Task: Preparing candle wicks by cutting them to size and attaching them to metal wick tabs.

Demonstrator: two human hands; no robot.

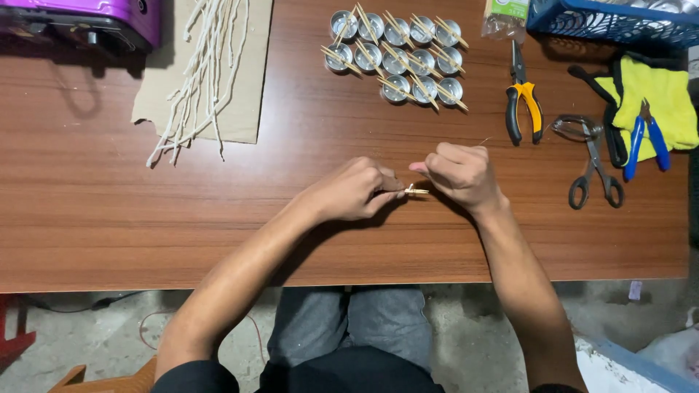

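We pinch a thin pale stick (416,191) between left hand (354,191) and right hand (461,173), both closed tight on its ends, low over the smooth brown wooden table (109,218). Beyond the grip: round shiny metal cups (395,61) in rows, sticks laid across them. Beyond-left: stringy white wicks (206,73) on flat cardboard (247,109). Right of grip: yellow-handled pliers (523,102), grey scissors (595,171), blue cutters (646,138) on a yellow cloth (659,98). Bare table left of grip; near edge just below the wrists. Clear green-topped bag (504,18) beside blue basket (611,22), far right.
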